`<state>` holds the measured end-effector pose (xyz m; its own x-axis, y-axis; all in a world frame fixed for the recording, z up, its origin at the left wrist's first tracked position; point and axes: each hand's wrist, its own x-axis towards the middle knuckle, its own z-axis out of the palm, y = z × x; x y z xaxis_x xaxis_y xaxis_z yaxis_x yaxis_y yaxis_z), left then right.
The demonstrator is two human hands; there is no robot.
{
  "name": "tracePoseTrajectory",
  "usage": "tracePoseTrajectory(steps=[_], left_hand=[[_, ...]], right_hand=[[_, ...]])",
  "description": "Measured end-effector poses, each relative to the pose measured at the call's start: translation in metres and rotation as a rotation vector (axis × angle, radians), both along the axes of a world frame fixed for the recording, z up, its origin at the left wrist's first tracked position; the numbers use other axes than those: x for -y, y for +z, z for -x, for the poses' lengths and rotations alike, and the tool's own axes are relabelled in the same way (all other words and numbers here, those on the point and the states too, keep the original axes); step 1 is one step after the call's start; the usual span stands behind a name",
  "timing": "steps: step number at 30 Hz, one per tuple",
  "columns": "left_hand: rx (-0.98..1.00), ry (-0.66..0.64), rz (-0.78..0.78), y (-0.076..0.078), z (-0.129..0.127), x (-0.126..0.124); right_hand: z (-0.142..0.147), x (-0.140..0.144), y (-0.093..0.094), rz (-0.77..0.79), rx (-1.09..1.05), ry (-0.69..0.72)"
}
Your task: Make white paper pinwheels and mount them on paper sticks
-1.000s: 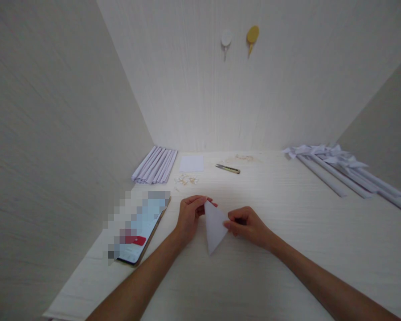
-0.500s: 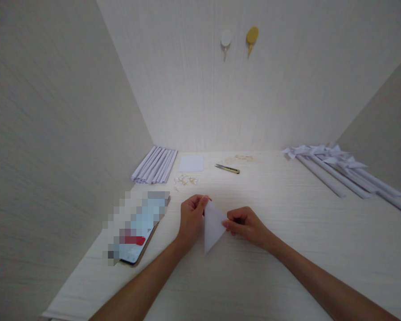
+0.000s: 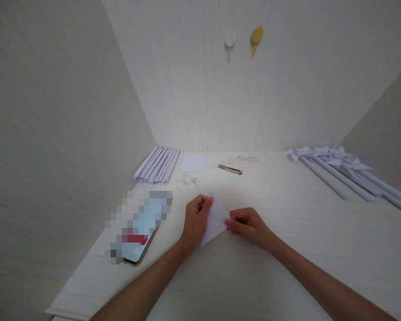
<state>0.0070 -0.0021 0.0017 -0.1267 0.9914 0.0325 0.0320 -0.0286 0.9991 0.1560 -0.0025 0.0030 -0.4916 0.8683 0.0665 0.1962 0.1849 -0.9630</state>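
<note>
Pinching a folded white paper triangle (image 3: 216,220) at counter (image 3: 287,214) centre, left hand (image 3: 196,219) grips its 9 o'clock edge, right hand (image 3: 247,225) its 3 o'clock corner. Risk: uneven pull w/ either grip could skew the crease or tear it. Paper looks thin, plain white, point toward 7 o'clock.

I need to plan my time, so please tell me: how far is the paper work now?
Done: several finished pinwheels lie at the far right. In hand: the left hand and right hand pinch one folded triangle of paper. Left: rolled paper sticks, a paper square and pins lie unused.
</note>
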Motion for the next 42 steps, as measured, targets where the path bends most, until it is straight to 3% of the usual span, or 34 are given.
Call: tracePoseTrajectory(steps=[4, 8, 16, 19, 24, 29, 38, 42], left_hand=[[-0.041, 0.025, -0.024, 0.001, 0.0, 0.0], [-0.047, -0.035, 0.003, 0.002, 0.0, -0.002], [-0.083, -0.416, 0.077, -0.002, -0.006, 0.007], [-0.116, -0.484, 0.094, -0.003, -0.008, 0.01], [-0.168, -0.53, 0.105, 0.001, -0.007, 0.006], [-0.088, -0.602, 0.164, 0.004, -0.002, 0.003], [-0.008, -0.587, 0.228, 0.005, 0.011, -0.003], [0.008, -0.522, 0.225, 0.003, 0.021, -0.01]], right_hand=[[0.0, 0.0, -0.002, -0.01, -0.001, 0.021], [0.0, 0.001, -0.003, 0.015, 0.011, 0.027], [0.001, -0.002, -0.003, -0.034, -0.079, -0.122], [0.001, -0.004, -0.007, -0.08, -0.027, -0.145], [0.0, -0.005, -0.009, -0.136, 0.004, -0.247], [-0.002, -0.006, -0.008, -0.097, -0.05, -0.349], [-0.011, -0.012, -0.02, -0.039, -0.299, -0.593], [-0.016, -0.017, -0.021, 0.014, -0.497, -0.719]])
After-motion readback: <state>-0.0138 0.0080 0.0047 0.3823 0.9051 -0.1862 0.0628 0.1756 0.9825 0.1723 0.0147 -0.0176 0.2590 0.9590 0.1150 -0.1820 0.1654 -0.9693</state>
